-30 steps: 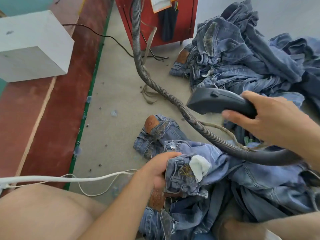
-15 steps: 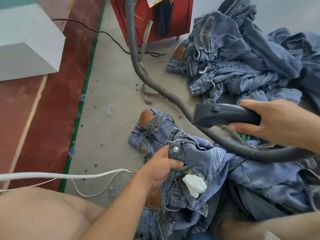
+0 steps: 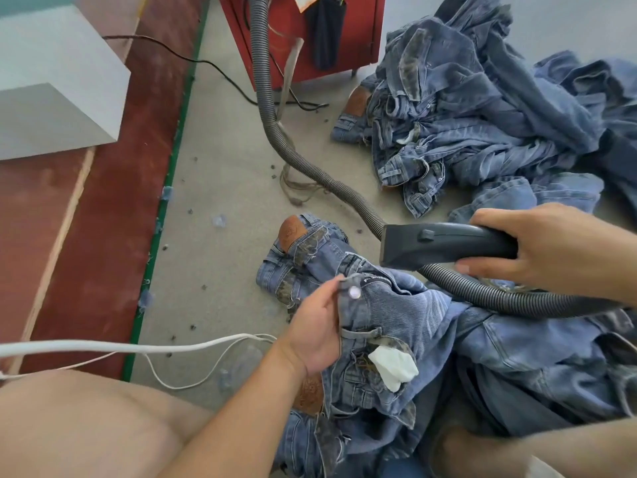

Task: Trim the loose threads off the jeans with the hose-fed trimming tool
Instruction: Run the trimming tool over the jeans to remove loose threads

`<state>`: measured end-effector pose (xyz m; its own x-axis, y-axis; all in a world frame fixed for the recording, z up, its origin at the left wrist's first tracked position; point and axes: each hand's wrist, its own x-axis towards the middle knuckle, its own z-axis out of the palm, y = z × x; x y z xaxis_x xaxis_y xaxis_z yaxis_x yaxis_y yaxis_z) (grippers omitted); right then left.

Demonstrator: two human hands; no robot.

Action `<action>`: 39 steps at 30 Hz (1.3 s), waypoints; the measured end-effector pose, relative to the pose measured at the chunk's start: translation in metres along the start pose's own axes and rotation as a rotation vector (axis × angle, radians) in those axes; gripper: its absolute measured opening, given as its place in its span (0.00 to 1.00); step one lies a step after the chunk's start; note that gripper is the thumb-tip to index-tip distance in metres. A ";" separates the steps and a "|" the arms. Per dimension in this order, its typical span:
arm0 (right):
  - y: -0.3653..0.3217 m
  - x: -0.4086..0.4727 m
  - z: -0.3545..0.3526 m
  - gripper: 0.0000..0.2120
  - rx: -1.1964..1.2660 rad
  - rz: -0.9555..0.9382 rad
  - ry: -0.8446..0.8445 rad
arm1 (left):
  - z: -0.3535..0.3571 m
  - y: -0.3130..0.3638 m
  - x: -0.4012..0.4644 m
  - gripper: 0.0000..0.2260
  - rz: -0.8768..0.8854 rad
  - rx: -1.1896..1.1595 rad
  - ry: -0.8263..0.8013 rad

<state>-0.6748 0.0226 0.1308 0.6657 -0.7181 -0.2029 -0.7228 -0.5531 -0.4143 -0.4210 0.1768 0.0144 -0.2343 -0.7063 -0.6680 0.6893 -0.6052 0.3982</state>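
Note:
Blue jeans lie bunched across my lap, a white pocket lining turned out. My left hand grips the waistband beside the metal button. My right hand holds the dark grey trimming tool level, its head pointing left, a little above the waistband and apart from the denim. A ribbed grey hose runs from the tool's rear, loops under it and rises to the red machine.
A heap of jeans lies at the back right. Another folded pair with a brown patch lies on the floor ahead. A white cable crosses over my left knee. A white box stands at the left.
My left hand has shifted its hold up the waistband to the button and spread the denim. The tool has come down and toward the jeans.

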 end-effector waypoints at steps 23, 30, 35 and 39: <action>-0.010 0.021 -0.019 0.29 -0.072 0.190 -0.215 | 0.027 -0.084 0.012 0.15 0.745 1.527 0.214; -0.028 0.018 0.004 0.21 -0.094 0.131 -0.387 | 0.009 -0.080 0.015 0.25 0.893 1.824 0.176; -0.015 0.022 -0.012 0.14 0.063 0.183 -0.280 | 0.010 -0.081 0.016 0.25 0.888 1.925 0.149; -0.009 0.009 -0.018 0.24 0.057 0.161 -0.405 | 0.010 -0.078 0.015 0.26 0.927 1.830 0.211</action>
<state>-0.6654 0.0135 0.1492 0.5726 -0.5634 -0.5956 -0.8195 -0.4150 -0.3953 -0.4851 0.2101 -0.0205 -0.1366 -0.9886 0.0641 -0.8360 0.1497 0.5278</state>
